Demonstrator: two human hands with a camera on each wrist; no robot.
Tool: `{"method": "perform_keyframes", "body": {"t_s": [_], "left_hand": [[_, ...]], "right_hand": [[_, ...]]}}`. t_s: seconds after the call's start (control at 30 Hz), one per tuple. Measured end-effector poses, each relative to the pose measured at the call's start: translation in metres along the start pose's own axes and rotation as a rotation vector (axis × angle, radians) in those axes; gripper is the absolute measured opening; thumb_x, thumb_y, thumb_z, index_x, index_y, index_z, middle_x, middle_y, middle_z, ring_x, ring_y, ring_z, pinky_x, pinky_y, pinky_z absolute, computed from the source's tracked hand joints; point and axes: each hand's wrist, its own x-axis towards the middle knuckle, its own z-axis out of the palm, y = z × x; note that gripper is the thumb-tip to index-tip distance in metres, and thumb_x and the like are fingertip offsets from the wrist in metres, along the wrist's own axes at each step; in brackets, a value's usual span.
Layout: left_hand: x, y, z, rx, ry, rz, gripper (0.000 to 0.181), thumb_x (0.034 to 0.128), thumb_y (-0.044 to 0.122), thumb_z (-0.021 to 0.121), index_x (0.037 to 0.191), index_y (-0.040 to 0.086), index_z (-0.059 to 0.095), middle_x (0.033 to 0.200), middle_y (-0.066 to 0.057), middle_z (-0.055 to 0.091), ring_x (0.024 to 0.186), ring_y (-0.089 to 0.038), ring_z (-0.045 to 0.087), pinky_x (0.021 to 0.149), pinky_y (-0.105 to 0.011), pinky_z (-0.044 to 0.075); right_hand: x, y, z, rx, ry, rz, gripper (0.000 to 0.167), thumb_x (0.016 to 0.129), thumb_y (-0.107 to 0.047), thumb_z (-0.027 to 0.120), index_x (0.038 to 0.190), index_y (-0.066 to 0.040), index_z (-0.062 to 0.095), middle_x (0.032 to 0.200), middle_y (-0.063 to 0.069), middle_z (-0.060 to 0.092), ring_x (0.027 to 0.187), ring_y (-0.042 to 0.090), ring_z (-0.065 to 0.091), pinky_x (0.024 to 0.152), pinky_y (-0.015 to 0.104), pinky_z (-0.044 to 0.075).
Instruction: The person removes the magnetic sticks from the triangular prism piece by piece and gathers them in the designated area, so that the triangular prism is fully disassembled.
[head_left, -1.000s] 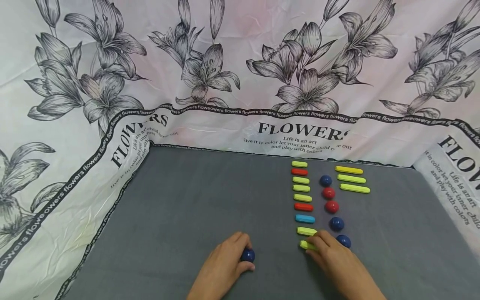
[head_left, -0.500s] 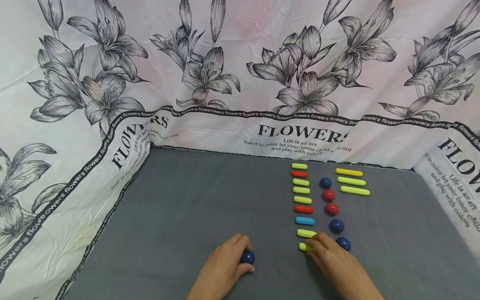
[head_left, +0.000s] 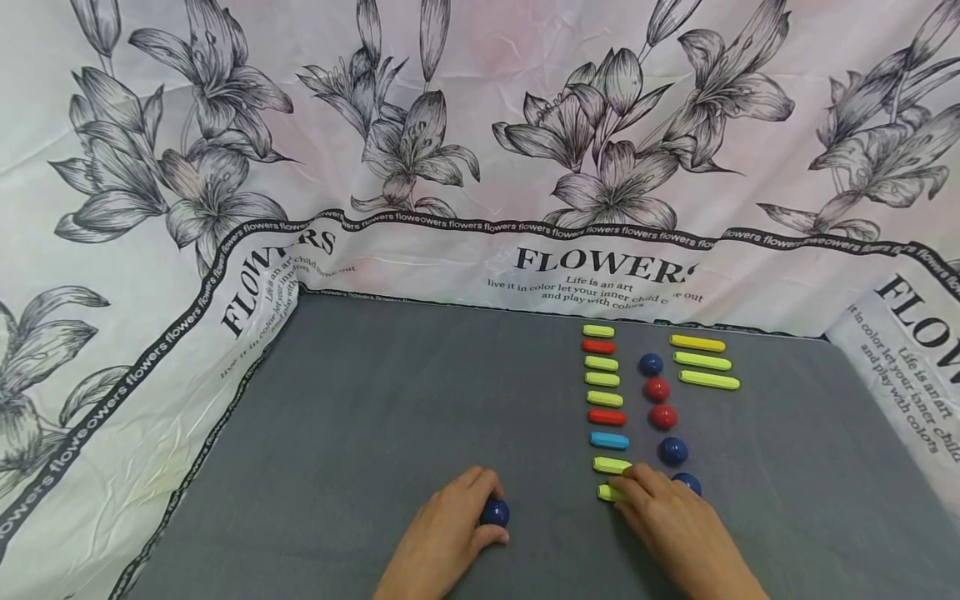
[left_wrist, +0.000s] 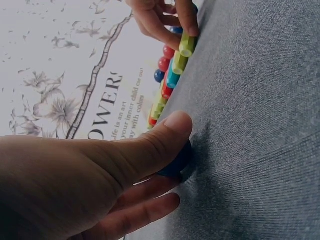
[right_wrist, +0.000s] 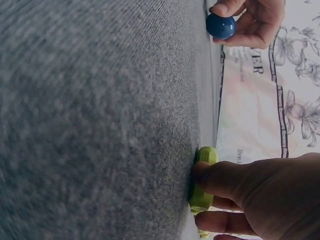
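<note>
My left hand (head_left: 444,529) holds a dark blue ball (head_left: 496,512) between thumb and fingers on the grey cloth. In the right wrist view the same blue ball (right_wrist: 221,26) shows in that hand's grip. To the right, my right hand (head_left: 667,512) pinches a short yellow-green stick (head_left: 609,493), the nearest of a column. Its far end is hidden by the fingers. Just beyond lies another yellow-green stick (head_left: 610,465), partly covered by the fingertips. Another blue ball (head_left: 688,481) peeks out behind the right hand.
Beyond the hands the column continues with a blue stick (head_left: 609,440), a red stick (head_left: 606,417) and several more. Beside it runs a column of balls, including a red ball (head_left: 663,416). Longer yellow sticks (head_left: 708,380) lie farther right. Flower-printed cloth (head_left: 450,250) stands behind.
The right hand has shifted the nearest stick very slightly left, bringing its end closer in line with the one beyond. The left hand stays on the blue ball.
</note>
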Motion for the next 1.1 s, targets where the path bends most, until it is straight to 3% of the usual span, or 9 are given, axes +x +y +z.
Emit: {"method": "perform_keyframes", "body": {"t_s": [0.37,0.67,0.9,1.1], "left_hand": [[-0.001,-0.001,-0.001,-0.013,-0.006,-0.007,0.035,0.0853,0.030,0.088,0.108,0.021,0.063,0.095,0.014,0.056,0.077,0.001,0.051,0.071,-0.026,0.051],[0.000,-0.004,-0.002,-0.037,-0.036,-0.008,0.034,0.0871,0.033,0.085,0.112,0.023,0.065,0.098,0.015,0.057,0.080,0.001,0.054,0.073,-0.025,0.051],[0.002,-0.006,0.000,-0.029,-0.031,-0.012,0.038,0.0863,0.034,0.086,0.116,0.022,0.065,0.102,0.014,0.059,0.082,0.001,0.054,0.073,-0.025,0.051],[0.001,-0.008,-0.001,-0.051,-0.027,-0.028,0.044,0.0851,0.034,0.088,0.121,0.024,0.063,0.107,0.013,0.060,0.087,0.000,0.055,0.075,-0.026,0.052]], "right_hand": [[0.004,-0.009,-0.001,0.011,0.043,-0.076,0.035,0.086,-0.032,0.091,0.117,-0.023,0.077,0.108,-0.010,0.065,0.092,0.005,0.061,0.081,0.035,0.057],[0.022,-0.038,0.006,0.067,0.145,-0.275,0.034,0.087,-0.031,0.089,0.117,-0.020,0.076,0.106,-0.009,0.065,0.092,0.007,0.063,0.080,0.034,0.056],[0.039,-0.068,0.005,0.119,0.063,-0.388,0.043,0.095,-0.032,0.081,0.135,-0.023,0.067,0.111,-0.010,0.064,0.093,0.005,0.063,0.080,0.031,0.055],[0.046,-0.080,0.010,0.098,0.090,-0.455,0.045,0.097,-0.034,0.079,0.139,-0.025,0.064,0.114,-0.010,0.063,0.092,0.004,0.062,0.077,0.030,0.053]]}}
